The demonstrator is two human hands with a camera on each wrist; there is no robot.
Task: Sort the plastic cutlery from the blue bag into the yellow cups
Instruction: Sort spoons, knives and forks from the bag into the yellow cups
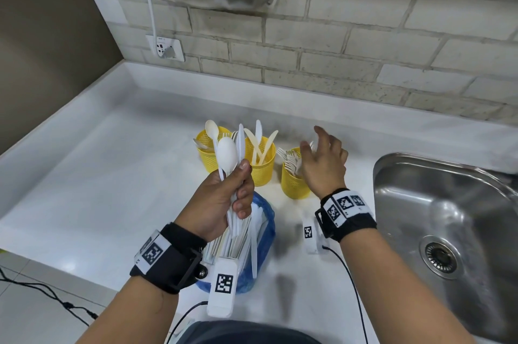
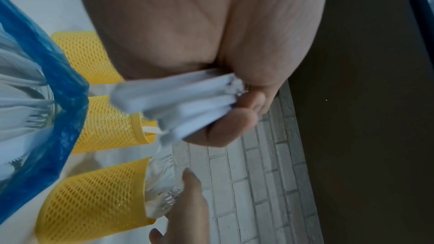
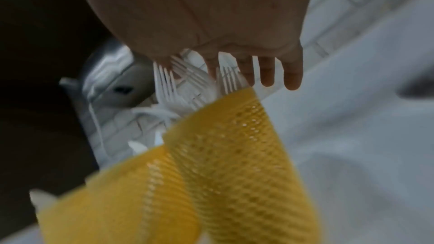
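Now mid-sort. Left hand [image 1: 224,198] clenched round mixed cutlery bundle [image 1: 232,153] above blue bag [image 1: 265,231]. Right hand [image 1: 322,161] released, fingers spread over fork cup [image 1: 293,184]. Best: pinch one handle only, match type, drop handle-first, avoid tipping cup.

White table [image 1: 98,175] running along a tiled wall, with a steel sink [image 1: 448,217] set into it at right. Standing on it in a row: three yellow mesh cups [image 1: 262,172] holding white cutlery. Nearer, a blue bag [image 1: 266,231] of cutlery lies on it.
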